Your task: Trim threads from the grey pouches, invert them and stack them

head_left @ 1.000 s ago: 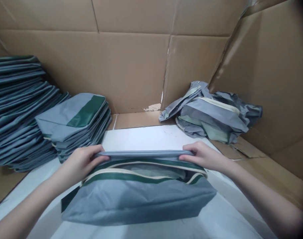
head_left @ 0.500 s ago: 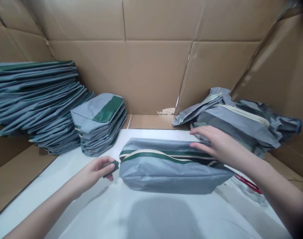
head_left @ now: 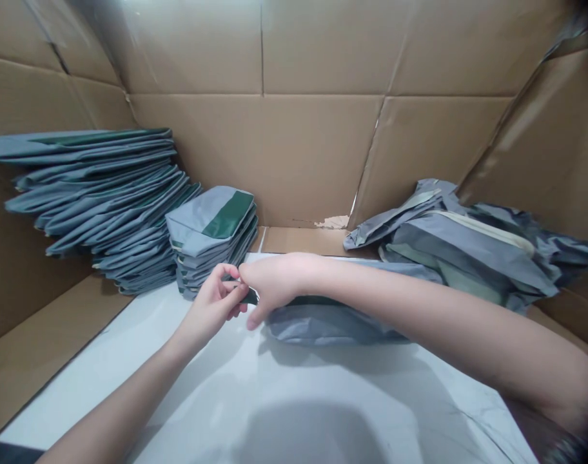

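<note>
A grey-blue zippered pouch [head_left: 323,325] with green trim lies on the white table, largely covered by my right forearm. Off its left end sticks a dark green tab [head_left: 250,296], pinched between the thumb and fingers of my left hand [head_left: 221,296]. My right hand [head_left: 274,280] reaches across the pouch to that same end, its fingertips meeting those of my left hand. The right thumb points down, apart from the fingers, which are partly hidden. Whether the right fingers touch the tab or zipper end cannot be made out.
A tall stack of folded grey-blue pouches [head_left: 105,193] rises at the left, beside a shorter stack [head_left: 211,225] with a green stripe on top. Crumpled grey pouches [head_left: 468,241] are heaped at the back right. Cardboard walls [head_left: 255,154] enclose the white table [head_left: 202,386].
My right hand has swung left from the pouch's right part to its left end, beside my left hand. The left hand keeps the green tab. The view has shifted slightly.
</note>
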Action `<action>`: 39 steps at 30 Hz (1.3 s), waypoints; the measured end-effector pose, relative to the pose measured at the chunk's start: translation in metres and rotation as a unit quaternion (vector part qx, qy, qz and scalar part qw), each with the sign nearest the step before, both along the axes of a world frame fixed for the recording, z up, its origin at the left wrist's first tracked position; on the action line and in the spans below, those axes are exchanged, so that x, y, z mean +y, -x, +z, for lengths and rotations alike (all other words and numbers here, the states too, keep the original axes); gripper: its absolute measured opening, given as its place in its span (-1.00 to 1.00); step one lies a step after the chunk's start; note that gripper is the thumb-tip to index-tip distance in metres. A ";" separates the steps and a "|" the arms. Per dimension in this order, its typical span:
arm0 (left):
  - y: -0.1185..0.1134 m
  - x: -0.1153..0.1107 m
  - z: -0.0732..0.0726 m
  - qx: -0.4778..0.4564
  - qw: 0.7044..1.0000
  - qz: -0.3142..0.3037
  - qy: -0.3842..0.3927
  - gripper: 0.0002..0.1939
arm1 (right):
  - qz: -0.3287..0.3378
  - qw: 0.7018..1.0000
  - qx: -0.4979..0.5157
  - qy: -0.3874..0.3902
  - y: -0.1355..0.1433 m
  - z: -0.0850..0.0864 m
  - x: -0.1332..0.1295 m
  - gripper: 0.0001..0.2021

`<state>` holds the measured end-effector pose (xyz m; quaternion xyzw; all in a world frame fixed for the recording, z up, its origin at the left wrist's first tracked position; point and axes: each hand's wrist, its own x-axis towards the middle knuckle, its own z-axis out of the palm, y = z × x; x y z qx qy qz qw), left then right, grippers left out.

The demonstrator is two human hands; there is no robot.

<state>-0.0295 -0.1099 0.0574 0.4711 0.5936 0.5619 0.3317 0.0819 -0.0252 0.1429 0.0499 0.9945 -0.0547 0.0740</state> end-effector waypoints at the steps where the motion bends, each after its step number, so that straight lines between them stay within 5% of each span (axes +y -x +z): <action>1: 0.002 0.000 -0.002 -0.011 1.000 0.002 -0.022 -0.69 | -0.020 1.000 0.007 -0.006 0.004 -0.003 -0.001 -0.68; 6: 0.019 0.002 -0.029 0.029 0.987 -0.025 -0.155 -0.68 | -0.064 0.995 0.072 -0.021 0.011 -0.016 0.004 -0.82; 9: 0.021 0.007 -0.048 0.146 0.981 -0.003 -0.128 -0.54 | -0.090 0.992 0.086 -0.003 0.008 -0.020 0.013 -0.90; 12: 0.011 0.011 -0.056 0.215 0.974 -0.001 -0.075 -0.63 | -0.080 0.988 0.111 0.074 0.004 -0.023 0.015 -0.71; 18: -0.011 0.016 -0.055 0.196 0.974 0.072 -0.087 -0.64 | -0.111 0.951 0.198 0.208 0.003 -0.028 0.011 -0.76; 23: -0.012 0.021 -0.059 0.166 0.978 0.101 -0.072 -0.77 | -0.154 0.933 0.282 0.163 -0.007 -0.028 0.028 -0.83; 29: -0.009 0.025 -0.057 0.141 0.983 0.105 -0.059 -0.76 | -0.222 0.903 0.309 0.200 -0.022 -0.026 0.050 -0.86; 35: -0.007 0.025 -0.052 0.092 0.989 0.106 -0.049 -0.72 | -0.227 0.902 0.312 0.196 -0.026 -0.023 0.055 -0.87; 39: -0.006 0.026 -0.049 0.070 0.991 0.102 -0.048 -0.71 | -0.187 0.934 0.284 0.109 -0.028 -0.017 0.047 -0.82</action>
